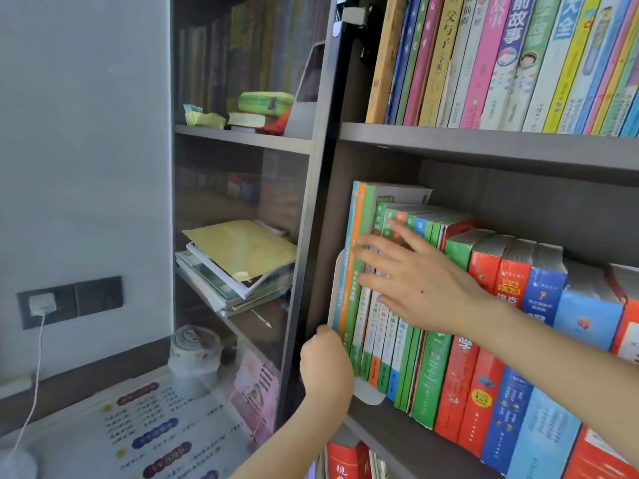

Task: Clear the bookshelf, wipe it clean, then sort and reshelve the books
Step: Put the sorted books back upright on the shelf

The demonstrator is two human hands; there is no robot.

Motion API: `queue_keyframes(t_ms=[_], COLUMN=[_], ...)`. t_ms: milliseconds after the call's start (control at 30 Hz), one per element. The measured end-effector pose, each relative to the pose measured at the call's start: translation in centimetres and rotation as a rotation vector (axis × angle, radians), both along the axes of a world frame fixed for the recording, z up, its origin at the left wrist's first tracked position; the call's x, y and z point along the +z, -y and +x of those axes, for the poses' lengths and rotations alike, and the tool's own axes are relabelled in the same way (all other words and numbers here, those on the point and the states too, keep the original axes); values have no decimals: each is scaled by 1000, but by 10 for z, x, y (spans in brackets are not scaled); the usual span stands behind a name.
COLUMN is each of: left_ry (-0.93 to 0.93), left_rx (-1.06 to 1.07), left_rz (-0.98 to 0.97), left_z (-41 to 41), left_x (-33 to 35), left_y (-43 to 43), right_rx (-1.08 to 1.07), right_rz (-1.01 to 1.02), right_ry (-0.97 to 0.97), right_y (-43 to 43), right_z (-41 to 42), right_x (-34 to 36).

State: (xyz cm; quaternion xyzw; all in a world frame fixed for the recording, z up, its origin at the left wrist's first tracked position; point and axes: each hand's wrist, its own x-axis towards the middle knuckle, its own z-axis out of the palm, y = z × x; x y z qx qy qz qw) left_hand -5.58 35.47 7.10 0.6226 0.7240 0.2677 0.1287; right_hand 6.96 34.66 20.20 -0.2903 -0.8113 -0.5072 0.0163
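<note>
The right hand (415, 281) lies flat, fingers straight, on the green and orange paperback books (354, 316) (leftmost on the dark wooden shelf (373, 423)); the left hand (325, 364) clutches the white plastic bookend (334, 288) beside them.

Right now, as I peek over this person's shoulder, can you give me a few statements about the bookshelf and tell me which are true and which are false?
1. The right hand lies with straight fingers on the spines of the middle-shelf books. True.
2. The left hand holds nothing. False: it grips the white bookend at the left end of that row.
3. The upper shelf is bare. False: a row of upright books fills it.
4. A white charger is plugged into the wall socket. True.
</note>
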Motion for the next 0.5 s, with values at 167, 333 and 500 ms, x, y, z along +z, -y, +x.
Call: queue_keyframes(t_ms=[167,333,500], left_ry=[14,-17,89], left_rx=[-36,-75,-48], left_rz=[-16,159,263], left_z=[0,-2,5], left_x=[4,1,2], left_y=[-2,19,18], right_rx=[-53,-71,-191], right_rz=[3,82,238], right_ry=[-12,-227,-537], right_y=[0,13,32], right_z=[-5,7,26], right_x=[-2,-14,-19])
